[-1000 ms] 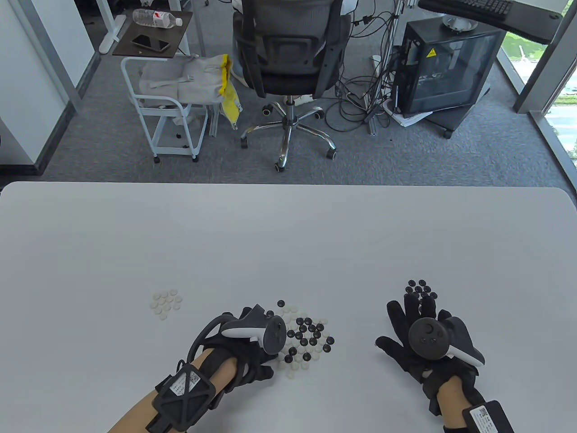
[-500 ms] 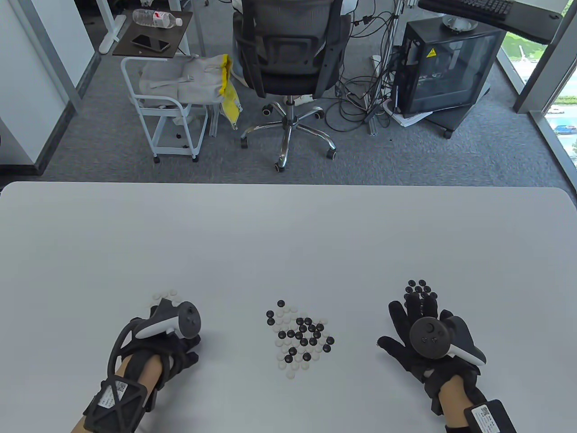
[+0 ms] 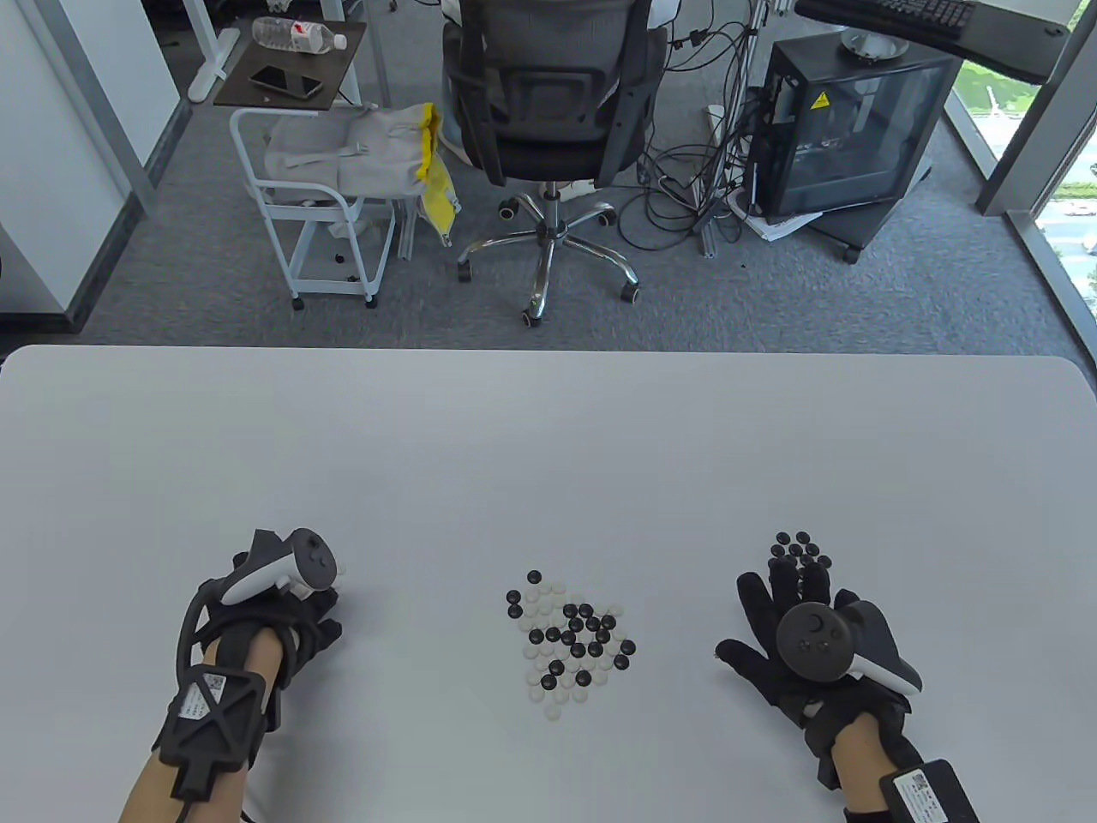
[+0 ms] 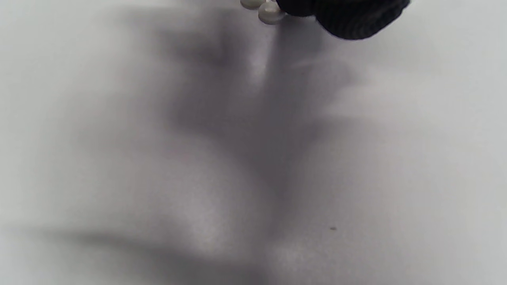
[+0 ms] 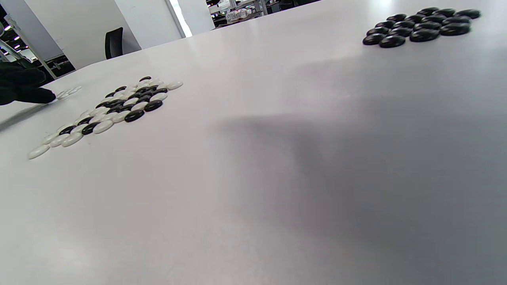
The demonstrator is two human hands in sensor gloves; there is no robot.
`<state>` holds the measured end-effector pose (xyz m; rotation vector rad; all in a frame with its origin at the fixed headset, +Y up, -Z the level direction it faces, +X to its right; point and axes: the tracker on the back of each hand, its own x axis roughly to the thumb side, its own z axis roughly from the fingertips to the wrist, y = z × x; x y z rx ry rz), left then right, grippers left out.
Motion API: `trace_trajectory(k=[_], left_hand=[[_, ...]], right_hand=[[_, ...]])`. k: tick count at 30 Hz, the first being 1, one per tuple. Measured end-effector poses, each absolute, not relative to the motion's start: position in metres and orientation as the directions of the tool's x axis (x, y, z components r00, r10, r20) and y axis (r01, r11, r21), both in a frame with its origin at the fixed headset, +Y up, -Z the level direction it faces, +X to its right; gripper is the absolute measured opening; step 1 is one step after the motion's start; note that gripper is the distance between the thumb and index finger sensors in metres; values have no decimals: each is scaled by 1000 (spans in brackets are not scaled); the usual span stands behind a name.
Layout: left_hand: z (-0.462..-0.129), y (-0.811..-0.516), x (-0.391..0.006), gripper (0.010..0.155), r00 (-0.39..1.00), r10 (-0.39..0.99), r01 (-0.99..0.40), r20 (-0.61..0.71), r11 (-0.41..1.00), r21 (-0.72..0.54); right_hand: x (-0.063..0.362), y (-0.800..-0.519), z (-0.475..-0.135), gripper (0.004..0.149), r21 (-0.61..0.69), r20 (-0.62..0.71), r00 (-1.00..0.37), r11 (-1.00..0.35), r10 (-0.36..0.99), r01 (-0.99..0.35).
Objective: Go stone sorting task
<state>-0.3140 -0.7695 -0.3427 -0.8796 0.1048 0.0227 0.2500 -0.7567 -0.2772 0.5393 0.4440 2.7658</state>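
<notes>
**Left hand reaches the white pile**

Leftward from the mixed stones (image 3: 572, 639), the left hand (image 3: 283, 600) has travelled to the white pile (image 4: 264, 10); whether it pinches a stone, I cannot tell. Right hand (image 3: 793, 639) rests spread beside the black pile (image 3: 799, 549). Pale bench (image 3: 548, 446); office chair (image 3: 548, 111) beyond.

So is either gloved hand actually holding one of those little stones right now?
The right hand lies flat and spread, holding nothing. The left hand is over the white stones; whether it grips one cannot be told.
</notes>
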Motion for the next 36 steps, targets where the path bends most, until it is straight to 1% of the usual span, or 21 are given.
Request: trace_trajectory(k=[3, 5, 8, 12, 13, 15, 19, 21, 25, 29, 31, 33, 36], left_hand=[[-345, -768, -317, 66, 991, -8, -95, -130, 635, -766], [-344, -763, -316, 67, 992, 4, -99, -127, 653, -751], [-341, -743, -309, 75, 993, 46, -111, -112, 707, -698], [-336, -701, -295, 82, 995, 89, -99, -44, 826, -555], [-334, -694, -292, 83, 996, 86, -90, -33, 846, -525], [-328, -672, -282, 87, 998, 56, -42, 19, 905, -422], [-310, -647, -259, 89, 991, 36, -5, 128, 972, -233], [-300, -643, -247, 90, 983, 8, 21, 183, 987, -157], [-282, -649, -229, 89, 960, -68, 80, 272, 996, -33], [-266, -669, -224, 85, 953, -20, 2, 302, 998, 59], [-262, -681, -221, 84, 952, -36, 16, 304, 998, 67], [-260, -693, -218, 85, 949, -80, 69, 305, 997, 47], [-262, -709, -220, 85, 947, -73, 60, 312, 997, 50]], right_hand=[[250, -756, -277, 83, 348, 312, -889, -911, 335, -221], [250, -756, -277, 83, 346, 313, -888, -911, 338, -224], [250, -757, -277, 83, 346, 315, -887, -911, 336, -222], [248, -758, -278, 83, 352, 318, -888, -911, 334, -216], [248, -758, -278, 83, 352, 318, -887, -910, 334, -217], [247, -758, -277, 83, 350, 321, -886, -911, 336, -218], [245, -758, -277, 83, 349, 327, -882, -911, 339, -221], [243, -759, -277, 83, 351, 329, -881, -910, 339, -219], [242, -759, -277, 83, 352, 332, -880, -910, 340, -218], [242, -759, -277, 83, 351, 334, -879, -911, 339, -218], [242, -759, -277, 84, 350, 335, -879, -910, 341, -220], [241, -760, -277, 83, 354, 335, -879, -910, 340, -217], [240, -762, -278, 84, 360, 336, -879, -909, 338, -212]])
